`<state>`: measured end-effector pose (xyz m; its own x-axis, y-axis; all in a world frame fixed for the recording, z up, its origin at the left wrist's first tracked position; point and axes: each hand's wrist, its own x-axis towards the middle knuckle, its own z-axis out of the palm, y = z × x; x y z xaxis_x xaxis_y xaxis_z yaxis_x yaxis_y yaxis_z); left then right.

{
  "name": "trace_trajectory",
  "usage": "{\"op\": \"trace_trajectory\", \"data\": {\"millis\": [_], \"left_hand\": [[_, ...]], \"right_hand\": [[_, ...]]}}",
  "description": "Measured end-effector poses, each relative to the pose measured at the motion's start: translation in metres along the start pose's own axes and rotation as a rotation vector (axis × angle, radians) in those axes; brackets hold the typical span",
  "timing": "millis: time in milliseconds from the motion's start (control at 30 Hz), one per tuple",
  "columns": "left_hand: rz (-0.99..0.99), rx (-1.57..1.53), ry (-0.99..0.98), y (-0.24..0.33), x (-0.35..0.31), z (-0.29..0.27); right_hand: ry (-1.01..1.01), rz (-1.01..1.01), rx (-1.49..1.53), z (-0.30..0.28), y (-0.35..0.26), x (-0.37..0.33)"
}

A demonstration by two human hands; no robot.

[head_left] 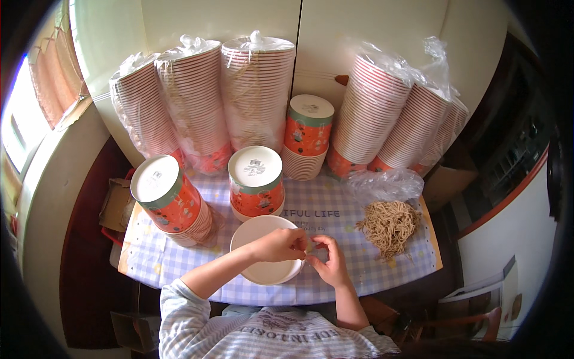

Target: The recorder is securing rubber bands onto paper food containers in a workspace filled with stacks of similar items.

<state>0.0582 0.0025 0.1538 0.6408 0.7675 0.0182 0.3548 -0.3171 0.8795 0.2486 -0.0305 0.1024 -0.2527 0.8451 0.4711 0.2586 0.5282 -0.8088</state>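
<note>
A white paper bucket (268, 273) stands mouth up at the table's front edge. Over its right rim, my left hand (280, 245) is closed, the fingertips pinched together. Facing it just outside the rim, my right hand (330, 263) has its thumb and forefinger curled in a pinch close to the left fingertips. Whatever lies between the fingers is too small to name. Behind the bucket, an orange and green paper bucket (256, 188) is upside down. At the right, a heap of tan cord or strands (390, 228) lies loose on the cloth.
Upside-down stacks of orange buckets stand at the left (170, 200) and back middle (308, 131). Tall bagged bucket stacks line the back left (257, 90) and back right (371, 107). Crumpled clear plastic (385, 184) lies behind the cord. A checked cloth (197, 260) covers the table.
</note>
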Motion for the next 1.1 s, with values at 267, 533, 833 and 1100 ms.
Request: {"op": "trace_trajectory", "data": {"millis": [267,533,833,1100], "left_hand": [[-0.073,0.021,-0.009,0.006,-0.001,0.0],[-0.168,-0.003,-0.016,0.004,0.003,0.0],[-0.007,0.334,0.272,0.011,-0.009,0.013],[0.077,0.535,0.34,0.013,-0.015,0.033]], "right_hand": [[-0.13,0.068,0.174,0.0,0.005,0.003],[-0.065,0.031,-0.1,0.001,-0.008,0.0],[0.169,0.272,0.411,0.009,0.013,-0.008],[0.156,0.496,0.677,0.008,0.006,-0.004]]}}
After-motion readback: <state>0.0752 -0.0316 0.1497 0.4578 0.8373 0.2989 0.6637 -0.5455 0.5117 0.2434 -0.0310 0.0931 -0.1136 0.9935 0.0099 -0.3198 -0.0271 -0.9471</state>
